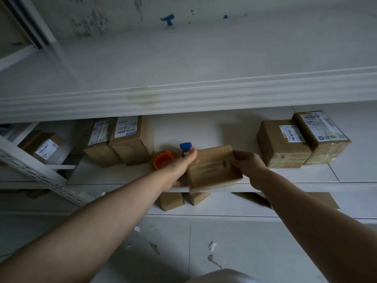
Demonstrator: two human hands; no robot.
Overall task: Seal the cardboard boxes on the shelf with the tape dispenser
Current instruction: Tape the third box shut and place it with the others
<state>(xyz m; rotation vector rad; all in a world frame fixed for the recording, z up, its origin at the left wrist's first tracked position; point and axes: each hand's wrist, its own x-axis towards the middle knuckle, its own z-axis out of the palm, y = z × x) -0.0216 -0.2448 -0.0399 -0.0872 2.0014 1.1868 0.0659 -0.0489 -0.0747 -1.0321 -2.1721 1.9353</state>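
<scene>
Left hand [178, 170]: fingers curled under cardboard box [212, 170], thumb straight.
Right hand [247, 165]: fingers clamped on box edge.
Pose: both stretched forward.
Tape dispenser [163, 160]: just beyond left fingers.

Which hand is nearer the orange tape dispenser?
Left. The left hand sits right beside the tape dispenser; the right hand grips the far side of the small box, which lies between.

Your box [212, 168] sits at the front edge of the shelf [306, 174], your left hand [181, 166] gripping its left side and your right hand [247, 164] its right. The tape dispenser [163, 160] lies just behind it to the left, with the left pair of boxes [130, 139] beyond it and the right pair of boxes [285, 144] well off to the right. The smaller boxes [172, 201] lie on the level below.
</scene>
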